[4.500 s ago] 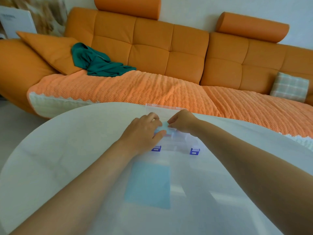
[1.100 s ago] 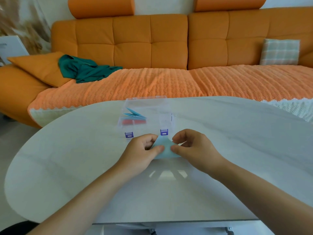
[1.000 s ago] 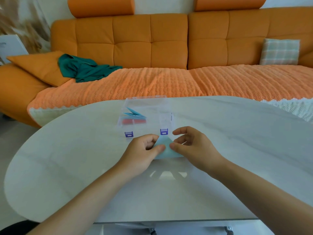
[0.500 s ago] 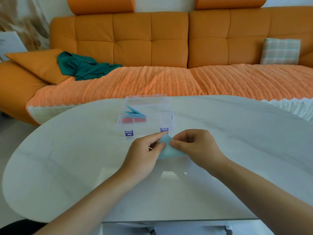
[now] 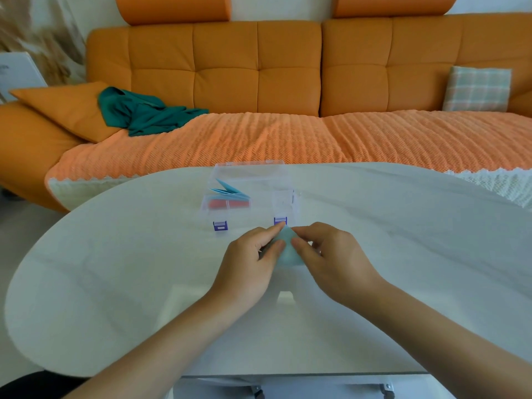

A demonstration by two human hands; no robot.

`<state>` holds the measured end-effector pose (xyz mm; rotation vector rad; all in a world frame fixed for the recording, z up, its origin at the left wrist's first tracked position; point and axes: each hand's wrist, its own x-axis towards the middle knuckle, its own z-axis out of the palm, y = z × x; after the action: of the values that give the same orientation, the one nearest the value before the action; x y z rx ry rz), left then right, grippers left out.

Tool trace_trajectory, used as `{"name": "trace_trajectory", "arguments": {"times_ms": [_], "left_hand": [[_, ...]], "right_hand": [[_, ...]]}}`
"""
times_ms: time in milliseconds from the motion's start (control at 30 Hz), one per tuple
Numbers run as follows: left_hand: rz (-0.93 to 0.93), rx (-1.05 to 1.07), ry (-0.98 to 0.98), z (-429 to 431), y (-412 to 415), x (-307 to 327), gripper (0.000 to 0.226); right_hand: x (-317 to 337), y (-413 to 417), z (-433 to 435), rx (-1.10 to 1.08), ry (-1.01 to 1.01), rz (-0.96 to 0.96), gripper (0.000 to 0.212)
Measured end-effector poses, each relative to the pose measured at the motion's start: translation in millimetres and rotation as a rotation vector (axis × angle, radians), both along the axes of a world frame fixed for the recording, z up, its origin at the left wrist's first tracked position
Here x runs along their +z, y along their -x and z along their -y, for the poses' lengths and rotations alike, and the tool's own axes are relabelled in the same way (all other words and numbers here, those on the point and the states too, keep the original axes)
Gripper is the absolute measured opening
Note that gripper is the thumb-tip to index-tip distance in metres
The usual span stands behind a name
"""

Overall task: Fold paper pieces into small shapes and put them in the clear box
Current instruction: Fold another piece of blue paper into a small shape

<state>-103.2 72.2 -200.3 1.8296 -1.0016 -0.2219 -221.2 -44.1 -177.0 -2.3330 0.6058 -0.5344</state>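
Raised slightly since before, blue paper [image 5: 288, 250] pinched by left hand [image 5: 247, 266] and right hand [image 5: 331, 260], folds hidden, beside clear box [image 5: 283, 201].

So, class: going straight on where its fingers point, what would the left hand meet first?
Probably the clear box, at its right purple latch, just beyond the blue paper the left hand pinches; depth unclear.

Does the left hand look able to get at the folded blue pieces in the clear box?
Probably yes: the clear box sits just beyond the left hand, lid seemingly up, nothing between. But it and the right hand pinch the light blue paper, so it must let go first.
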Motion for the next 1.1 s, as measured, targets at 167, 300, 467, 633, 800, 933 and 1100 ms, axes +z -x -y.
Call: {"name": "trace_trajectory", "arguments": {"times_ms": [167,300,467,633,800,933,1100], "left_hand": [[0.027,-0.012,-0.006,0.9,-0.7,-3.0,0.037],[0.058,-0.012,-0.018,1.5,-1.1,-3.2,0.037],[0.078,-0.038,-0.050,1.3,-0.7,-2.9,0.036],[0.093,-0.047,-0.070,1.9,3.0,-0.3,0.034],[0.204,-0.089,-0.282,1.5,-2.6,5.6,0.033],[0.505,-0.075,-0.235,-6.4,-14.7,12.2,0.032],[0.566,-0.325,-0.227,-9.6,-16.7,7.8,0.028]], "right_hand": [[-2.6,-0.2,0.6,0.013,0.104,-0.044,0.028],[2.4,0.6,2.5,0.036,0.134,-0.080,0.031],[5.5,1.4,6.5,0.062,0.150,-0.161,0.031],[4.0,-2.8,12.4,-0.088,-0.084,-0.080,0.014],[-0.4,-7.2,20.3,-0.099,-0.193,-0.212,0.021],[-5.7,-9.5,26.5,-0.126,-0.182,-0.302,0.027],[-5.1,-11.5,21.9,-0.120,-0.023,-0.373,0.025]]}}
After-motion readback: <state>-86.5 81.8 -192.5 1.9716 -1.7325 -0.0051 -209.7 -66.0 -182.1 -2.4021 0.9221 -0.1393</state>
